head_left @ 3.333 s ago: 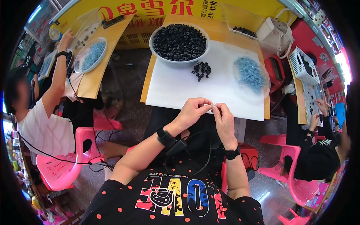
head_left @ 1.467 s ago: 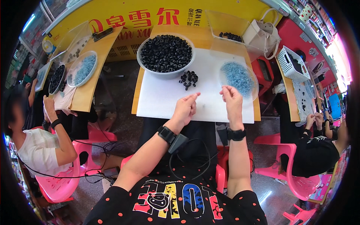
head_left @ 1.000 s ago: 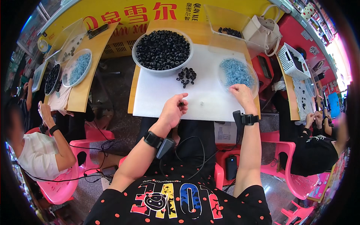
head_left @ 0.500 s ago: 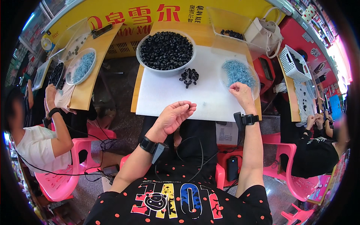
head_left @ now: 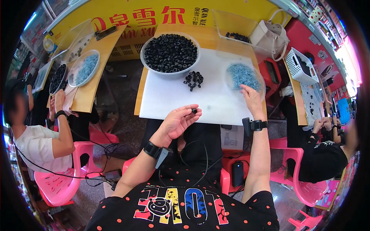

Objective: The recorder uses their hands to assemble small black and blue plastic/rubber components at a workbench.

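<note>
My left hand [head_left: 177, 121] is held palm up over the near edge of the white mat, its thumb and fingers closed on a small black ring-shaped part [head_left: 194, 111]. Over the near side of a shallow clear dish [head_left: 263, 89], my right hand [head_left: 253, 102] has its fingertips pinched together beside a heap of tiny translucent bluish pieces [head_left: 242, 75]. Whatever is between those fingertips is too small to make out. A large bowl [head_left: 171, 73] full of similar black parts stands at the back left. A loose cluster of black parts [head_left: 194, 80] lies in front of it.
The white mat [head_left: 165, 98] covers a wooden table. Behind the dish are a clear bin [head_left: 236, 23] with a few black parts and a pale handbag [head_left: 268, 36]. People sit at tables on both sides, with a white basket [head_left: 302, 67] at the right. Cables cross my lap.
My left hand has opened its grip slightly, bringing the black part into sight at the fingertips. My right hand has shifted a little to the right at the dish, fingertips still together.
</note>
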{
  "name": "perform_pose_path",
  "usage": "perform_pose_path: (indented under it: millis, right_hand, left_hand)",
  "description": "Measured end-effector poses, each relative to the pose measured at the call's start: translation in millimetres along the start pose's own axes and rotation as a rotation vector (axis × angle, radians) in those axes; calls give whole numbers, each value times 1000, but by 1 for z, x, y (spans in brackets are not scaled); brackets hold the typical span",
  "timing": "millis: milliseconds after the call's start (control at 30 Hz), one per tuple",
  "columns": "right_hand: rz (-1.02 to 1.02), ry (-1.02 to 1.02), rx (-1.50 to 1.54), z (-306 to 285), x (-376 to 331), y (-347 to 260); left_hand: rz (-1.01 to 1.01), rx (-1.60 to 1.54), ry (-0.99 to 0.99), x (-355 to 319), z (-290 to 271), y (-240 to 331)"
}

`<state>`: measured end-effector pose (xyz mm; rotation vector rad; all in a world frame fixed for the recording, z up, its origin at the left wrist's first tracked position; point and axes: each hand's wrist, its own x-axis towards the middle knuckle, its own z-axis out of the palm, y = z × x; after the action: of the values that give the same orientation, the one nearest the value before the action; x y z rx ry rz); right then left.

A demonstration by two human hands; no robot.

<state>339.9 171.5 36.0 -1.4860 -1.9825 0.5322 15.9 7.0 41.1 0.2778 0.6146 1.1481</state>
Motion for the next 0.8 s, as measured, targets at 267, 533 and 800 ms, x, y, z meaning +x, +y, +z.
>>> perform_pose_path:
  millis: [267,533,800]
  right_hand:
    - [-128,-178,-265,-14,-6,-4]
    - [46,-326,-157,-22,-8,-15]
    - [-307,-264,-172,-22,3,1]
  left_hand:
    - [-6,-22,36,-2,-2,0]
    - [6,5,-6,-3,-3,6]
    - [-6,40,42,-4,0,7]
